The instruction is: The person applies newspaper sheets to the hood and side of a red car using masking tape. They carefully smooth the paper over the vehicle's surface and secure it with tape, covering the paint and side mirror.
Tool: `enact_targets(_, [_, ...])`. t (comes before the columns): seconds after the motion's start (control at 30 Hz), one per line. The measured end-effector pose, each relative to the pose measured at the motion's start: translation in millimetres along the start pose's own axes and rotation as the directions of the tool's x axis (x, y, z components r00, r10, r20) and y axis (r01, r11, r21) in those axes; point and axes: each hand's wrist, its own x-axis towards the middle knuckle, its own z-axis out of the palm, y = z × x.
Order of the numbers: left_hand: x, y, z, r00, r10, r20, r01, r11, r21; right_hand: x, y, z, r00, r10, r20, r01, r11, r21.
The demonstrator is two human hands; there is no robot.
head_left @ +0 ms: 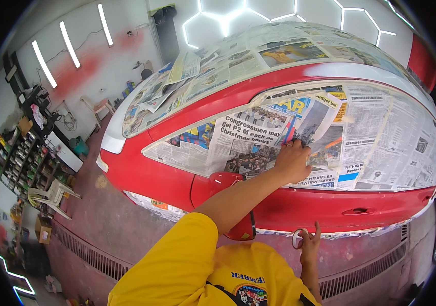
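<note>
My left hand (293,162) reaches across to the side window of a red car (218,112). Its fingers are bent and closed at the edge of a loose newspaper sheet (320,122), which stands partly off the papered window. The fingertips are partly hidden against the print. Lower down, beside the car door, my right hand (309,247) holds a roll of masking tape (298,238) with one finger pointing up. The red side mirror (225,181) lies under my left forearm.
More newspaper covers the windshield (162,94) and roof (258,51). At the left stand a plastic chair (52,196), a shelf of cans (26,160) and a green bucket (78,146). A floor grate (90,255) runs along the car's side.
</note>
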Motion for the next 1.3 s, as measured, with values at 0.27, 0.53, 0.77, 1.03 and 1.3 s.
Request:
enact_targets(0.27, [-1.7, 7.5, 4.4, 1.0, -0.011, -0.026, 0.012, 1.0, 0.027, -8.4, 10.8, 4.0, 0.997, -0.037, -0.074, 0.041, 0.998, 0.049])
enact_targets(0.53, [-1.0, -7.6, -4.0, 0.998, 0.063, 0.005, -0.063, 0.997, -0.041, 5.8, -57.6, 22.7, 0.985, -0.17, -0.041, 0.172, 0.984, 0.038])
enact_targets(0.77, [14.0, -24.9, -22.2, 0.984, 0.078, 0.157, -0.025, 0.949, -0.314, 31.5, -127.8, 61.3, 0.811, -0.562, 0.164, 0.507, 0.814, 0.284])
enact_targets(1.03, [19.7, 25.4, -91.1, 0.849, -0.085, 0.521, 0.482, 0.53, -0.698, 34.7, -133.9, 59.6, 0.761, -0.621, 0.187, 0.557, 0.773, 0.304])
enact_targets(1.3, [99.1, 69.7, -151.2, 0.94, 0.142, 0.309, -0.018, 0.928, -0.372, 32.9, -170.2, 78.9, 0.675, -0.737, -0.03, 0.723, 0.654, 0.223])
